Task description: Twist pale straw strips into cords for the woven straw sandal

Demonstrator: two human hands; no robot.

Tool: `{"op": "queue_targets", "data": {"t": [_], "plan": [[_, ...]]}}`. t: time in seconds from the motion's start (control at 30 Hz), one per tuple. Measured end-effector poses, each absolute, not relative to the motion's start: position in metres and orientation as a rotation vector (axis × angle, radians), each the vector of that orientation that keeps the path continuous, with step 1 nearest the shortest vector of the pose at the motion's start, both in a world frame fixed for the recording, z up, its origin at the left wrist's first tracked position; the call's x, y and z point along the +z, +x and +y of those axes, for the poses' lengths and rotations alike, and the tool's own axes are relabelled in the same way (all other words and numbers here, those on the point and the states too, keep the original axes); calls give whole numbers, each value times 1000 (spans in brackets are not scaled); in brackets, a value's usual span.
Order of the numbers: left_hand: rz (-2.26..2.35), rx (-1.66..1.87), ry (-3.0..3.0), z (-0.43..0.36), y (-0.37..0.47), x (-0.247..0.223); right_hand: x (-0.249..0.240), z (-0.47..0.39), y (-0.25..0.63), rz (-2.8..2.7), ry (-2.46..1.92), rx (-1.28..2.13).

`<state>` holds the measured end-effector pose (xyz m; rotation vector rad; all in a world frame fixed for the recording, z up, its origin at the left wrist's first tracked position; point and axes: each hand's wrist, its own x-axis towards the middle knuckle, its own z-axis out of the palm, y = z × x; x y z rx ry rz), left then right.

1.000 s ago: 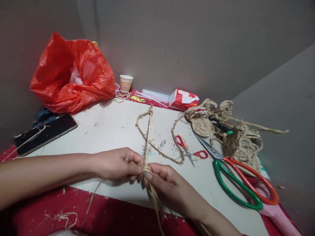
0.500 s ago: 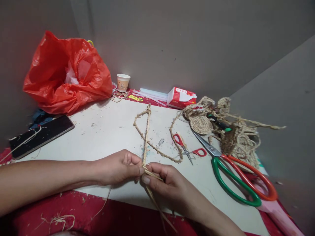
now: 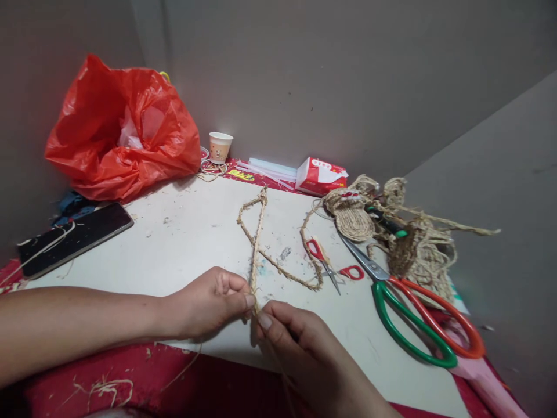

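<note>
A straw braid (image 3: 256, 247) runs from the far middle of the white board down to my hands, and its rough older length loops off to the right. My left hand (image 3: 217, 299) pinches the near end of the braid between thumb and forefinger. Just below and to the right, my right hand (image 3: 300, 337) is closed on the loose straw strands where they leave the braid. Thin strand ends trail faintly beneath my right hand toward the near edge; most of their length is hidden by it.
Big scissors with green and red handles (image 3: 418, 319) and small red-handled scissors (image 3: 326, 264) lie right. Behind them are coiled straw pieces (image 3: 357, 223). A tissue pack (image 3: 321, 176), paper cup (image 3: 220, 148), red plastic bag (image 3: 126, 139) and phone (image 3: 76, 239) line the back and left.
My right hand has shifted slightly down, and the strands that stuck out to the right between its fingers are now drawn down along the braid. My left hand keeps its pinch.
</note>
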<state>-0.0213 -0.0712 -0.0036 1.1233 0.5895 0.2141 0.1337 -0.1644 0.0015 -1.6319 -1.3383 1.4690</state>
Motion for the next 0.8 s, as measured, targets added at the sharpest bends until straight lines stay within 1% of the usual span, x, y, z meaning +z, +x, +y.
{"op": "queue_targets", "data": {"t": [0.07,0.17,0.37,0.43,0.5,0.57,0.67,0.7,0.73,0.8], "plan": [[566,225,1037,-72,-22,-5,-1,-167,130,-1435,-1625,1389],[607,239,1008,-72,-23,-9,-1,-169,125,-1629,-1660,1167],[662,269,921,-80,-20,-10,-7,-166,111,-1912,-1835,803],[736,263,909,-81,-19,-8,-7,-169,108,-1979,-1827,766],[797,220,911,-81,-19,-5,-2,-174,109,-2037,-1714,803],[817,190,939,-80,-20,-3,9,-180,114,-1940,-1649,782],[809,202,1029,-77,-21,-2,26,-183,129,-1473,-1712,604],[806,203,1047,-77,-22,-2,29,-181,134,-1311,-1723,608],[799,201,1048,-77,-22,-2,30,-178,138,-1185,-1716,685],[782,202,1031,-77,-23,-2,26,-170,140,-1008,-1683,976]]}}
